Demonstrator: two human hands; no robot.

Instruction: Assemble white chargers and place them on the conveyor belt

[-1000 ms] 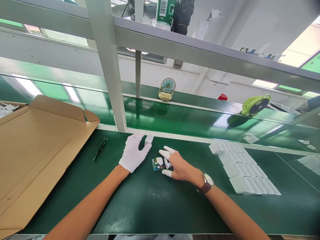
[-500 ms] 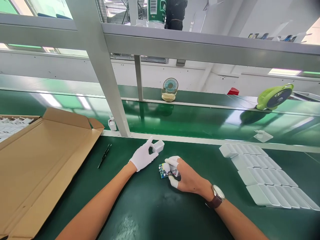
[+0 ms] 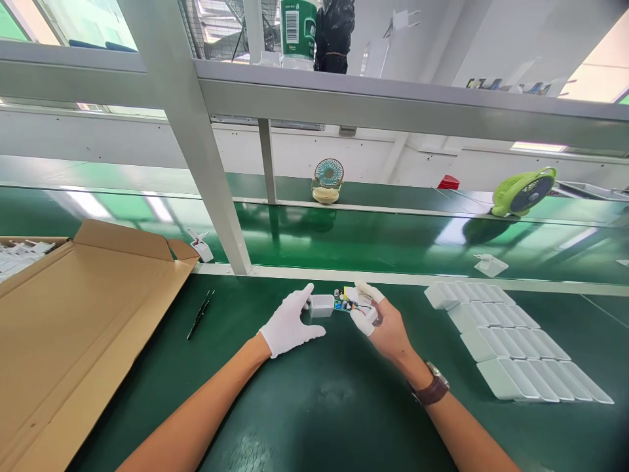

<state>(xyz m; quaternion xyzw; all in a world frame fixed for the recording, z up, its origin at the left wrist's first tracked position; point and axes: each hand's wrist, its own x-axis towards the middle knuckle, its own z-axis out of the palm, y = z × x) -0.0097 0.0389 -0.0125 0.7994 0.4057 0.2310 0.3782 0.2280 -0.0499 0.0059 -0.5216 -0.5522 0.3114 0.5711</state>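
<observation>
Green matting covers the table (image 3: 314, 406) beneath a grey metal frame (image 3: 196, 157), with an open cardboard box (image 3: 73, 328) at left and rows of white casings (image 3: 506, 341) at right. At centre, the gloved left hand (image 3: 289, 322) closes its grip on a small white shell (image 3: 322, 305), while the right hand (image 3: 381, 318) pinches a green circuit board (image 3: 345, 299) just beside the shell's open end. Black tweezers (image 3: 199, 314) lie near the box.
</observation>
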